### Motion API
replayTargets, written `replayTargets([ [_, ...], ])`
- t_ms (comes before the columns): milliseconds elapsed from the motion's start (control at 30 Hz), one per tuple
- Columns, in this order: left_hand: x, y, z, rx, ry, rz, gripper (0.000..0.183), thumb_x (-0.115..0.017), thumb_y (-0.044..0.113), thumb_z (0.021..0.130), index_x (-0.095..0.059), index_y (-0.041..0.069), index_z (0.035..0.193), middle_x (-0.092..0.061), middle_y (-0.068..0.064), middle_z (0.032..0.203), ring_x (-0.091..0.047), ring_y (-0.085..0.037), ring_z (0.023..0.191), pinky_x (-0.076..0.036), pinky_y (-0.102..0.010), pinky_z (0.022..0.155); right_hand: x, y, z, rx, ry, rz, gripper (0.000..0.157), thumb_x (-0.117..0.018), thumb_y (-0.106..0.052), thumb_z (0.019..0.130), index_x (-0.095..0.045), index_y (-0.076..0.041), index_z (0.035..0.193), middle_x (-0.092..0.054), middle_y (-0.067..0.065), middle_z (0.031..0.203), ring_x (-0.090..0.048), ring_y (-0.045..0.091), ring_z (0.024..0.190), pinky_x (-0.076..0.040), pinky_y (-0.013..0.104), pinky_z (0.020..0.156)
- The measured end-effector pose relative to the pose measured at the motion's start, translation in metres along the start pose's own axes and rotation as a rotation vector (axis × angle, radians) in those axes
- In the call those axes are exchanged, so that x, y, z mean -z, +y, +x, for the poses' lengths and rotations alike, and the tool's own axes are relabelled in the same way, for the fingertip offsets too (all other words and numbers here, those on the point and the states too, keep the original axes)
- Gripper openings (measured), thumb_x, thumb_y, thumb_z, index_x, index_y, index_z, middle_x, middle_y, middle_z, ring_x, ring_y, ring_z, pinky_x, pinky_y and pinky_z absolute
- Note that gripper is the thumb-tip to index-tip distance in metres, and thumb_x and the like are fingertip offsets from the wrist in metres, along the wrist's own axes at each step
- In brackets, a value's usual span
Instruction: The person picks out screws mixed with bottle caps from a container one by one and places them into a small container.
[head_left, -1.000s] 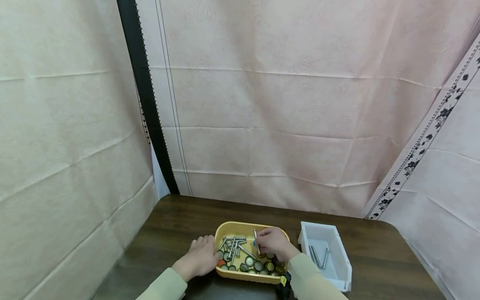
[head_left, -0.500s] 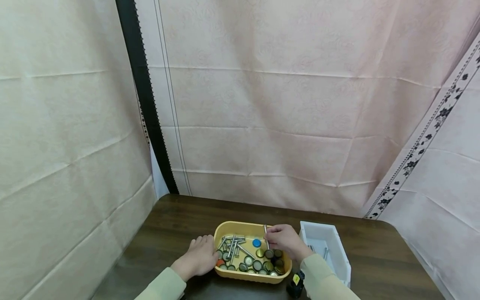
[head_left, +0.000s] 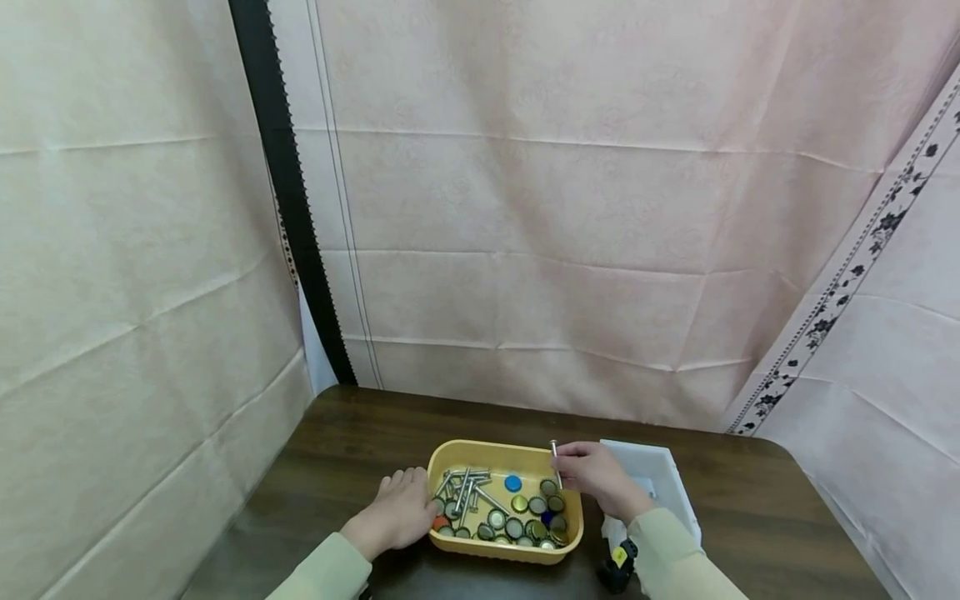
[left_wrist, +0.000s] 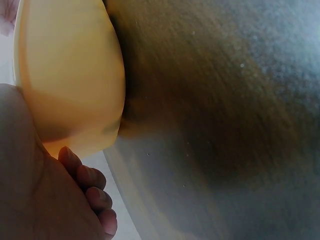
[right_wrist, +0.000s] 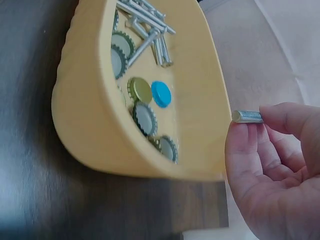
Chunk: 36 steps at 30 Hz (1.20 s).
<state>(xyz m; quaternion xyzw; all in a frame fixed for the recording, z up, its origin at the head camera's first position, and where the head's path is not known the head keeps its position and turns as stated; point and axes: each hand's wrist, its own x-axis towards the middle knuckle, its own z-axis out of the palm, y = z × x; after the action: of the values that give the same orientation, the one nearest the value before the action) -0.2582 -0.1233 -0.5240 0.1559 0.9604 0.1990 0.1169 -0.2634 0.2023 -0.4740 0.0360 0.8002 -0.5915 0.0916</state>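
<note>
In the head view, my right hand [head_left: 600, 477] pinches a silver bolt [head_left: 555, 462] upright between thumb and fingers, over the right rim of the yellow tub [head_left: 491, 454]. The right wrist view shows the bolt's blunt end [right_wrist: 245, 117] poking out between thumb and fingers. Silver bolts [head_left: 468, 492] lie heaped in the tub's left part, and several bottle caps [head_left: 513, 527] are spread to their right. A blue cap [head_left: 513, 483] lies nearer the back wall. At the tub's left side, my left hand [head_left: 401, 508] holds the rim, thumb over it and fingers outside.
A white bin [head_left: 660, 467] stands right of the tub, partly hidden by my right hand and sleeve. Both containers rest on a dark wooden table [head_left: 360, 442]. Pale cloth [head_left: 540, 250] hangs behind the table and along its sides.
My right hand has carried the bolt rightward, from over the tub's middle to its right rim, uncovering the blue cap and others. The left hand has stayed on the rim.
</note>
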Motion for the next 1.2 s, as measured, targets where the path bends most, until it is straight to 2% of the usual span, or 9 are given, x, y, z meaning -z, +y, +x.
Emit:
replayTargets([
  [200,0.0,0.001,-0.002,0.001,0.005,-0.014,0.028,-0.053,0.035,0.095,-0.048,0.008,0.103,-0.044,-0.004,0.092,-0.038,-0.024,0.087,-0.029,-0.045,0.077,0.014,0.004,-0.004,-0.026,0.047,0.026,0.032,-0.067,-0.011,0.09,-0.059,0.009,0.114,-0.062,0.02,0.106,-0.065,0.034,0.095,-0.054,0.042,0.076],
  [367,-0.001,0.001,-0.004,-0.007,0.011,-0.022,0.034,-0.053,0.033,0.095,-0.049,0.004,0.112,-0.046,-0.005,0.095,-0.039,-0.024,0.088,-0.029,-0.045,0.078,0.026,0.007,-0.008,-0.025,0.081,0.019,0.032,-0.068,-0.011,0.089,-0.06,0.008,0.113,-0.063,0.018,0.104,-0.065,0.032,0.094,-0.054,0.043,0.077],
  [733,0.0,-0.001,-0.003,-0.016,0.001,-0.049,0.029,-0.052,0.032,0.096,-0.049,0.006,0.109,-0.044,-0.005,0.092,-0.037,-0.025,0.083,-0.026,-0.044,0.074,0.053,0.008,-0.017,-0.048,0.128,0.01,0.03,-0.068,-0.009,0.089,-0.06,0.008,0.112,-0.061,0.017,0.105,-0.061,0.029,0.094,-0.053,0.041,0.078],
  [1000,0.002,0.002,-0.004,-0.017,0.011,-0.044,0.028,-0.051,0.031,0.096,-0.048,0.005,0.107,-0.043,-0.006,0.091,-0.036,-0.026,0.083,-0.026,-0.045,0.075,0.073,0.01,-0.021,-0.043,0.133,0.006,0.037,-0.065,-0.013,0.092,-0.056,0.012,0.118,-0.06,0.019,0.109,-0.062,0.026,0.094,-0.052,0.045,0.082],
  [1200,0.001,0.002,-0.003,-0.014,0.012,-0.038,0.03,-0.051,0.031,0.095,-0.048,0.004,0.11,-0.044,-0.005,0.094,-0.037,-0.025,0.085,-0.028,-0.045,0.076,0.086,0.02,-0.023,-0.067,0.145,-0.023,0.03,-0.063,-0.01,0.093,-0.058,0.011,0.114,-0.061,0.016,0.103,-0.06,0.023,0.09,-0.053,0.042,0.08],
])
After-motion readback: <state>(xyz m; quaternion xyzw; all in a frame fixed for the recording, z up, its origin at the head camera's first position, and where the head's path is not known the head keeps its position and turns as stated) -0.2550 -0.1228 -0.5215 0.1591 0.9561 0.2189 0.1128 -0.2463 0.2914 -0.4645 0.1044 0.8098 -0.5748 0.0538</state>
